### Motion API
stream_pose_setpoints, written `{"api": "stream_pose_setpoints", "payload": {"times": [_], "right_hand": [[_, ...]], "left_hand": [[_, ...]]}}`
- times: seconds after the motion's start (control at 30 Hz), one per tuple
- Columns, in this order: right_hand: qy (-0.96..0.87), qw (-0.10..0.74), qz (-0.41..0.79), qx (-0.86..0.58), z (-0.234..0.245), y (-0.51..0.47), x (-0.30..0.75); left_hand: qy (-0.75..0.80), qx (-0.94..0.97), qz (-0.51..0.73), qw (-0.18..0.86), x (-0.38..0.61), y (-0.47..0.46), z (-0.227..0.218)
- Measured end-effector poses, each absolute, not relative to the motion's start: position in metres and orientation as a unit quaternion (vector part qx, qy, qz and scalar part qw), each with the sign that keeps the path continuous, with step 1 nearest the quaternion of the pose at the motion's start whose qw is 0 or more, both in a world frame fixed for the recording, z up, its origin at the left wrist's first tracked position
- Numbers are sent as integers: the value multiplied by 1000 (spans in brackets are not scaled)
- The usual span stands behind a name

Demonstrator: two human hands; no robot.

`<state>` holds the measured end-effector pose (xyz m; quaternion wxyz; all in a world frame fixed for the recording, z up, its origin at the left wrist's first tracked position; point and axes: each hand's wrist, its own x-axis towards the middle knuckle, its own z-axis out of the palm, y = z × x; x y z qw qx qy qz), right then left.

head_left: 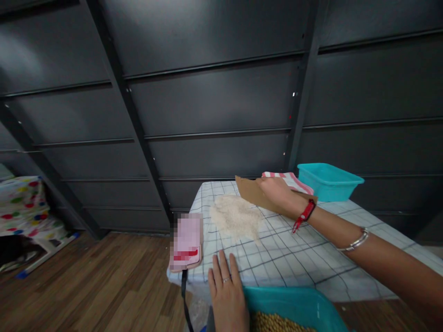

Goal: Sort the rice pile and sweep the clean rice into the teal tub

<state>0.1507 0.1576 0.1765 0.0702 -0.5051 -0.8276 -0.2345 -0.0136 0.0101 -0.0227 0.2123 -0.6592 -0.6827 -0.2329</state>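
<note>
A heap of white grains (236,216) lies on a table covered with a checked cloth (304,258). My right hand (278,194) grips a brown piece of cardboard (252,192) held on edge just behind and right of the heap. That wrist wears a red band and a silver bangle. My left hand (226,290) lies flat with fingers stretched out on the cloth near the front edge, beside a teal tray (297,306) that holds tan beans (277,323).
A second teal tub (327,181) stands at the table's far right, with a red-and-white striped cloth (289,180) beside it. A pink phone (187,242) lies at the table's left edge. Dark metal shelving fills the background; wooden floor and a dotted sheet (24,203) lie left.
</note>
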Motion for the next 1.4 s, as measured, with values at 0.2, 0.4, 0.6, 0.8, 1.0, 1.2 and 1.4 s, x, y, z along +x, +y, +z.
{"api": "stream_pose_setpoints", "payload": {"times": [0.2, 0.4, 0.6, 0.8, 1.0, 1.2, 1.4], "right_hand": [[-836, 74, -223, -496, 192, 146, 143], [-845, 82, -234, -474, 199, 125, 152], [-840, 77, -227, -487, 195, 140, 161], [-827, 68, -215, -516, 201, 144, 175], [-826, 53, -199, -525, 194, 142, 161], [-815, 63, -202, -539, 207, 167, 141], [-825, 45, -177, -536, 190, 201, 125]], "left_hand": [[-679, -656, -243, 223, -13, 10, -24], [-675, -654, -252, 228, -14, 9, -16], [-677, -655, -252, 223, -14, 9, -18], [-682, -652, -257, 208, -12, 12, -26], [-683, -648, -252, 225, -13, 13, -28], [-677, -651, -244, 242, -11, 14, -32], [-658, -665, -230, 267, -18, 14, -31]]}}
